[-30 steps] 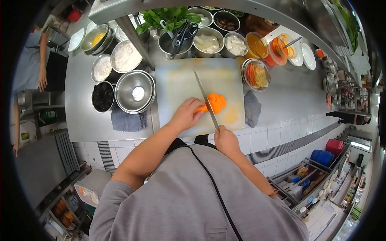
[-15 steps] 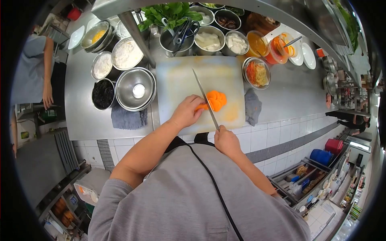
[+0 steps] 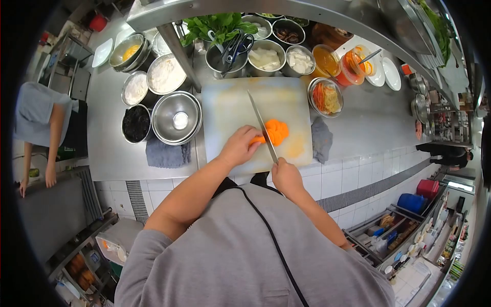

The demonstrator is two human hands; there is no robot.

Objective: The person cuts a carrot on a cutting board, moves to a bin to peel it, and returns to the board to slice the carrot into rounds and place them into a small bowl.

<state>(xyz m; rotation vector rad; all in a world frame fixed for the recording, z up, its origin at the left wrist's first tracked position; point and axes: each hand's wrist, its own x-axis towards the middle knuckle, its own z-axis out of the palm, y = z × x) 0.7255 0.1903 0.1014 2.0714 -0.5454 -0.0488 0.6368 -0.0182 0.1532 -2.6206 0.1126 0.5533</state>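
Observation:
On the worn cutting board (image 3: 230,107) lies a pile of orange carrot slices (image 3: 277,132). My left hand (image 3: 241,145) grips the remaining piece of carrot (image 3: 259,139), fingers bent over it just left of the blade. My right hand (image 3: 287,177) is wrapped round the handle of a long kitchen knife (image 3: 259,118), near the board's front edge. The blade points away and a little left, between the carrot piece and the slices. My fingers hide part of the carrot and most of the knife handle.
Nested steel bowls (image 3: 176,117) and a grey cloth (image 3: 169,154) sit left of the board; another cloth (image 3: 321,139) and a bowl of shredded vegetables (image 3: 325,97) sit right. Several filled containers line the back under a metal shelf (image 3: 245,14). A co-worker (image 3: 46,123) stands at far left.
Both hands stay at the carrot and knife with little visible movement. The whole view has shifted slightly. At far left, the co-worker has leaned lower, with both hands now down by the grey surface.

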